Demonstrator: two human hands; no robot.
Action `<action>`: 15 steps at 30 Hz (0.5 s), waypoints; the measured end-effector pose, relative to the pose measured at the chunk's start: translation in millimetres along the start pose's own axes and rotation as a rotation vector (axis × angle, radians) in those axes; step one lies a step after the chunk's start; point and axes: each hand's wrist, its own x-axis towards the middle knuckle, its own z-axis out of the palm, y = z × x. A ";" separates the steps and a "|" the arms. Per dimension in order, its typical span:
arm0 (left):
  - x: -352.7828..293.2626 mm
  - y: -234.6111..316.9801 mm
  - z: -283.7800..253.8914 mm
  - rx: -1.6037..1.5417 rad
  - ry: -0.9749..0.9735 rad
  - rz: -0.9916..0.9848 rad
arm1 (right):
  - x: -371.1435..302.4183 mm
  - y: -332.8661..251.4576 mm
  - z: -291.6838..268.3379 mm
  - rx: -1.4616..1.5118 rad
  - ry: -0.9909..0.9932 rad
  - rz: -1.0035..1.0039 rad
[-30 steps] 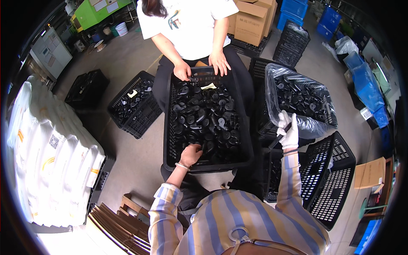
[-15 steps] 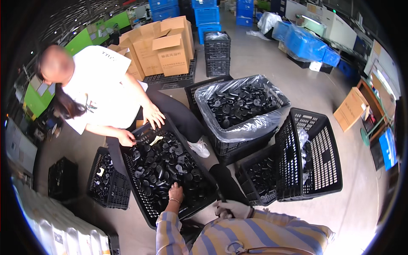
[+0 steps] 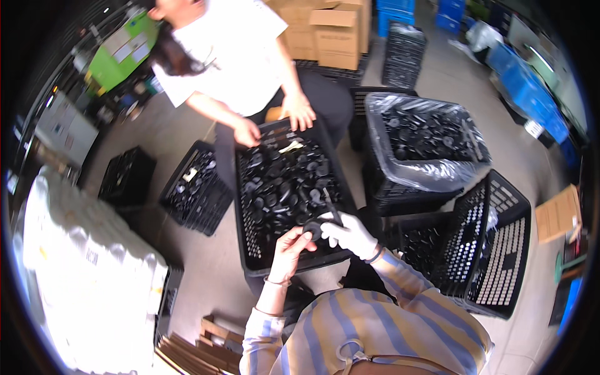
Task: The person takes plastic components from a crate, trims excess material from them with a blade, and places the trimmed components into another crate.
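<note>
My bare left hand (image 3: 289, 250) pinches a round black plastic part (image 3: 312, 230) above the near edge of a black crate (image 3: 249, 265). Across from it, my right hand (image 3: 350, 236), in a white glove, grips a slim pen-like tool (image 3: 332, 207) with a dark shaft and a thin tip pointing up and away. The right fingertips are beside the round part; blur hides whether they touch it. Many loose black plastic parts (image 3: 281, 187) fill the crate below, with a pale scrap (image 3: 290, 147) among them.
A person in a white shirt (image 3: 231, 56) sits opposite, one hand (image 3: 300, 112) at the crate's far rim, the other (image 3: 247, 133) over the parts. A plastic-lined bin (image 3: 431, 178) of parts and tilted crates (image 3: 500, 250) stand right; a smaller crate (image 3: 200, 212) and white wrapped stack (image 3: 94, 269) left.
My left hand has come up out of the parts with a round part in it. My right hand has moved up and forward to meet it, holding the tool. The view has shifted.
</note>
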 end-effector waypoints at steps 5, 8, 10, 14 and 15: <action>-19.3 -1.7 0.2 -0.333 -0.061 0.052 | 1.3 -12.5 12.2 -0.151 0.013 -0.126; -22.8 -6.4 -0.3 -0.359 -0.059 0.091 | -0.4 -14.0 15.9 -0.191 0.018 -0.131; -22.6 -9.6 -0.4 -0.367 -0.056 0.110 | -3.0 -15.9 17.5 -0.206 0.030 -0.125; -22.5 -9.1 5.9 -0.321 -0.007 0.194 | -5.5 -18.8 20.1 -0.229 0.048 -0.151; -22.1 -13.7 6.8 -0.323 -0.005 0.198 | -5.7 -19.2 20.8 -0.233 0.047 -0.148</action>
